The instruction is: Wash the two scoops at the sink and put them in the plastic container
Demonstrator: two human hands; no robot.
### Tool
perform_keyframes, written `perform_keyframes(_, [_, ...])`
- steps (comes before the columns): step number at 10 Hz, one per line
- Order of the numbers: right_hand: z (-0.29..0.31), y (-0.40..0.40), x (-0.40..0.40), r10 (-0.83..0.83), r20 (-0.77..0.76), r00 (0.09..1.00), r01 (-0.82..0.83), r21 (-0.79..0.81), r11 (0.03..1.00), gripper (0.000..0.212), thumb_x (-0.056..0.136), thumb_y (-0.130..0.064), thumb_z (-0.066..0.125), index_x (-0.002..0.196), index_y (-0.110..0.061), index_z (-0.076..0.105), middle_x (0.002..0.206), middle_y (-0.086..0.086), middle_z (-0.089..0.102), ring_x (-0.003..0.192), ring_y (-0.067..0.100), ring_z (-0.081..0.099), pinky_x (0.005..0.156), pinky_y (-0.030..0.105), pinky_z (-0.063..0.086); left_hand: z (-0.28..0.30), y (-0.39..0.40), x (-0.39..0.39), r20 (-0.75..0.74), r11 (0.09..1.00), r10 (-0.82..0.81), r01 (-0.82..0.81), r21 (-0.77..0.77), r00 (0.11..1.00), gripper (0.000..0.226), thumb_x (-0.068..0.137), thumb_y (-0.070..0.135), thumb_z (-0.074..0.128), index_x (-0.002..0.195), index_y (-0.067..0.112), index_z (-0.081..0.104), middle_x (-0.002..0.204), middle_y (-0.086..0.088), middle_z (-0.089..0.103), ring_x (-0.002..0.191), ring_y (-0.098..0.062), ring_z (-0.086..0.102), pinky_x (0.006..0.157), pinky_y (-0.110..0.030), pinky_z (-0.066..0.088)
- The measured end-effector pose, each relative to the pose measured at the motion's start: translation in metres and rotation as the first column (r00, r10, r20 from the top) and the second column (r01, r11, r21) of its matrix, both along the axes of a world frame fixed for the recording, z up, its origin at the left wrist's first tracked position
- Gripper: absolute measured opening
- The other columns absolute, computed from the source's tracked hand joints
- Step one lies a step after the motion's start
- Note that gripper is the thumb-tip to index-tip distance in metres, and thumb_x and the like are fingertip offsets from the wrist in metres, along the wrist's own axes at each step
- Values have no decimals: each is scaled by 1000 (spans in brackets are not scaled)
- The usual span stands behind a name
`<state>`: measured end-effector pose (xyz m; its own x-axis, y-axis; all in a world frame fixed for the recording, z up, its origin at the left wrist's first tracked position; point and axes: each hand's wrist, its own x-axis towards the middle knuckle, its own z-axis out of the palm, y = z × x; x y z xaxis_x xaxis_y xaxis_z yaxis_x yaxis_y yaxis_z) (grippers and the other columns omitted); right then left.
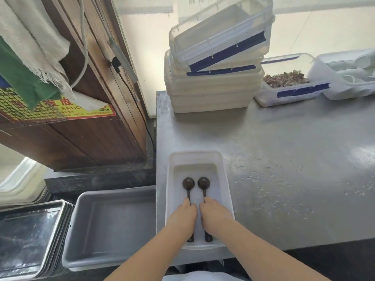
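Observation:
Two dark brown scoops lie side by side inside a white plastic container (224,185) at the near left of the steel counter. The left scoop (188,183) and the right scoop (203,182) have their round bowls pointing away from me. My left hand (182,218) is closed over the left scoop's handle. Over the right scoop's handle, my right hand (215,216) is closed the same way. Both handle ends stick out below my palms, near the container's front rim.
A stack of white lidded boxes (213,86) stands at the back of the steel counter (284,159). Right of the stack are a tub of dried bits (288,82) and a white bin (349,78). A grey tub (113,226) and metal trays (28,240) sit lower left.

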<state>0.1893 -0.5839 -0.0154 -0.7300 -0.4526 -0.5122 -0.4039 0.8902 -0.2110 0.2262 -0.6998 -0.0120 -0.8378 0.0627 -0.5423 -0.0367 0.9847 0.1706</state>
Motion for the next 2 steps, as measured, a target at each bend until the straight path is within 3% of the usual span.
perform_keyframes(1, [20,0,0,1,0,1000,-1,-20,1000,22,94,-20,50,115,-13,55,120,9,51,107,26,53,88,39,50,12,-2,5,-19,997,38,-37,73,999,48,87,6,58,132,10,42,139,-12,36,109,-28,54,85,-37,49])
perform_keyframes(2, [46,5,-4,-12,-148,989,-11,-153,988,24,94,-30,48,112,-16,55,115,3,55,105,26,56,82,39,51,34,-19,9,-266,972,175,-123,200,948,41,92,22,50,132,21,43,142,-1,40,113,-22,54,82,-35,51])
